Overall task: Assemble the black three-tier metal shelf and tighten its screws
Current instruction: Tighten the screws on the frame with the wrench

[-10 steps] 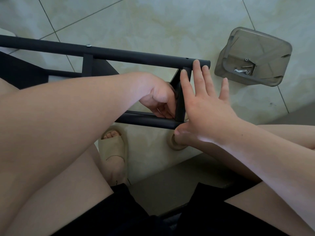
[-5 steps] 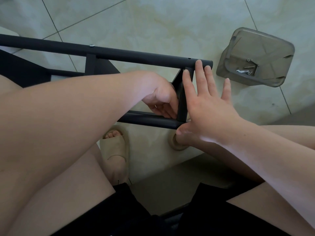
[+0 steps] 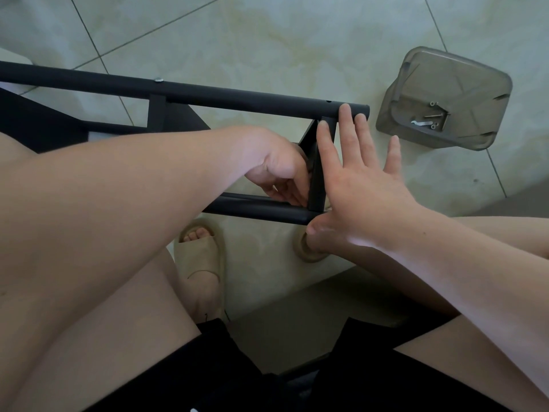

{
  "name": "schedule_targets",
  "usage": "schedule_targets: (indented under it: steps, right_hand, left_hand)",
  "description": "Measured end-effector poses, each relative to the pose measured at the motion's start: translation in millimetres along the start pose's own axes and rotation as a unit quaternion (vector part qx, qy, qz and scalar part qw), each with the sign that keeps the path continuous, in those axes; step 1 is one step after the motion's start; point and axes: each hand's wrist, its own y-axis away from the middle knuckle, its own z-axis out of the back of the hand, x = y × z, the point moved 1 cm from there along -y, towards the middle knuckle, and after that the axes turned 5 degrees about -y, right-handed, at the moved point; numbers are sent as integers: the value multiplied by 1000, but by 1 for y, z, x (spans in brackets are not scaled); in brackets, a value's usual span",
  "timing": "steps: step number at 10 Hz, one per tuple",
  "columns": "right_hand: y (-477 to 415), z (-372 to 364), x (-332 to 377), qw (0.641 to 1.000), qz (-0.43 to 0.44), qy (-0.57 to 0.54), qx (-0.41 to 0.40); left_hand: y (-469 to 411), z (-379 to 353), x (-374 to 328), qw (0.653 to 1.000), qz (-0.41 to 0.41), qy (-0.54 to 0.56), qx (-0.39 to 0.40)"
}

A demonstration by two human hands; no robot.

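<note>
Above the knees, the right hand (image 3: 365,185) lies flat, fingers straight, bracing the end crossbar (image 3: 316,185) of the black shelf frame (image 3: 237,96). The left hand (image 3: 279,168) curls behind the crossbar, probably working a screw; what it grips is hidden. Beyond, a floor tray (image 3: 430,75) keeps spare screws (image 3: 432,115) within reach.

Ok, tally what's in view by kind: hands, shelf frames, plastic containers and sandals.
Hands: 2, left hand and right hand
Black shelf frame: 1
Clear plastic container: 1
Beige sandals: 2, one partly hidden
Total: 6
</note>
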Motion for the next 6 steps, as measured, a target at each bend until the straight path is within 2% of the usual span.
schedule_targets:
  steps: [4,6]
  right_hand:
    - [1,1,0,1000,-1,3,2]
    - [0,1,0,1000,2,4,0]
  left_hand:
    - [-1,-1,5,999,-46,6,-4]
    - [4,2,0,1000,-4,-29,-2]
